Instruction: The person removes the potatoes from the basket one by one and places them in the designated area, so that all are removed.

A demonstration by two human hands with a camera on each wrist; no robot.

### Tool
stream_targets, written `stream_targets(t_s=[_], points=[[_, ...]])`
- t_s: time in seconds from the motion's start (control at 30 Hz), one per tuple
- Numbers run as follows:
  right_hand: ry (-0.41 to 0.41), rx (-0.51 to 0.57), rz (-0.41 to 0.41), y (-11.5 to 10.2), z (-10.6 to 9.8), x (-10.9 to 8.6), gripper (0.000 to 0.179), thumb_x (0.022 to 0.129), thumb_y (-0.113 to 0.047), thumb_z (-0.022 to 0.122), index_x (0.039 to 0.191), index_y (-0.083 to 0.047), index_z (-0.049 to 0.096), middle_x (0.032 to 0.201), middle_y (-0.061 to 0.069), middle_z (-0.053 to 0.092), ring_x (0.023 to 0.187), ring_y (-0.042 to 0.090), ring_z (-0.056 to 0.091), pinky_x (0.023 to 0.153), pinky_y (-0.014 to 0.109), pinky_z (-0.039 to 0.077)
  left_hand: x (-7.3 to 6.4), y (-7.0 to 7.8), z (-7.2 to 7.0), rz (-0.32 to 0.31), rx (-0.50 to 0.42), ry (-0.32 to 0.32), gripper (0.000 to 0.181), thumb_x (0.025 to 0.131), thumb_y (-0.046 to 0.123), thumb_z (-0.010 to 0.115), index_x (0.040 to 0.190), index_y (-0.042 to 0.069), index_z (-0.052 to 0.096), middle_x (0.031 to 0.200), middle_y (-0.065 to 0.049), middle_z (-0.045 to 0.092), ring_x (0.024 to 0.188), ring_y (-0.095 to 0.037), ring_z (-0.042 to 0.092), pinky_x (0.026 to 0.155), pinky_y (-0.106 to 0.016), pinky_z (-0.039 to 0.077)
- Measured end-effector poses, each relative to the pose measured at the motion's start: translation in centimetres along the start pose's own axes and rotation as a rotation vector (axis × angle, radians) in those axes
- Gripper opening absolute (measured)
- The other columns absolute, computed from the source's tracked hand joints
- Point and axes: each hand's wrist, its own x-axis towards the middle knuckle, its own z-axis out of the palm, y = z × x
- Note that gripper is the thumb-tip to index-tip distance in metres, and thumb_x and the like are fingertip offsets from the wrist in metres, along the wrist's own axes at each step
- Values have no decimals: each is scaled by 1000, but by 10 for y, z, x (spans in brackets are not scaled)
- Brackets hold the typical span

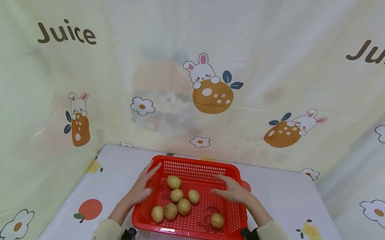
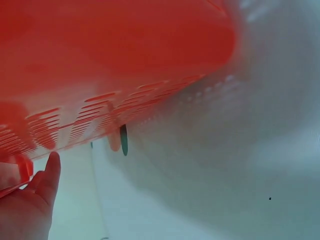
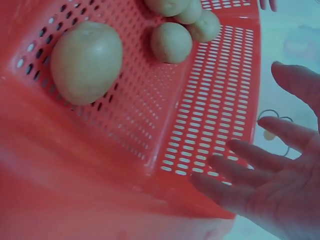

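Note:
A red plastic basket (image 1: 190, 234) with slotted walls holds several potatoes (image 1: 184, 207). Most of them lie grouped in its left half. One lone potato (image 1: 217, 220) sits near the front right corner. My left hand (image 1: 141, 189) is at the basket's left rim, fingers extended; the left wrist view shows it low beside the outer wall, and whether it touches is hard to tell. Over the right rim, my right hand (image 1: 234, 191) reaches inward with spread fingers and nothing in its grasp. In the right wrist view, its fingers (image 3: 250, 155) show beside the slotted wall.
The basket stands on a table with a white printed cloth (image 1: 287, 203). Behind and at both sides hangs a pale curtain (image 1: 172, 28) printed with rabbits, fruit and flowers. A red round tab (image 1: 246, 185) shows at the basket's right side.

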Motion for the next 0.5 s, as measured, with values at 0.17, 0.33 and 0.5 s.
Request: stream_targets(t_s=[0.17,0.33,0.5], points=[[-122,52,-43,7,3,1,54,90,-18,69,138,2,52,134,22,57,123,44,51,94,54,50,2,-1,-1,-28,-13,-17,85,71,-5,50,153,12,37,164,-17,10,146,-43,15,106,-71,25],[-202,107,-8,11,7,0,48,88,-12,71,132,2,57,129,25,58,117,45,55,88,52,53,1,5,-2,-46,-39,-23,84,70,-6,51,151,10,40,163,-17,10,146,-44,14,106,-69,26],[-219,81,97,10,11,-1,48,84,-12,75,129,-2,61,124,19,62,113,36,57,86,50,54,0,6,-2,-40,-84,-16,82,69,-8,51,149,8,43,163,-18,11,146,-45,15,105,-68,30]])
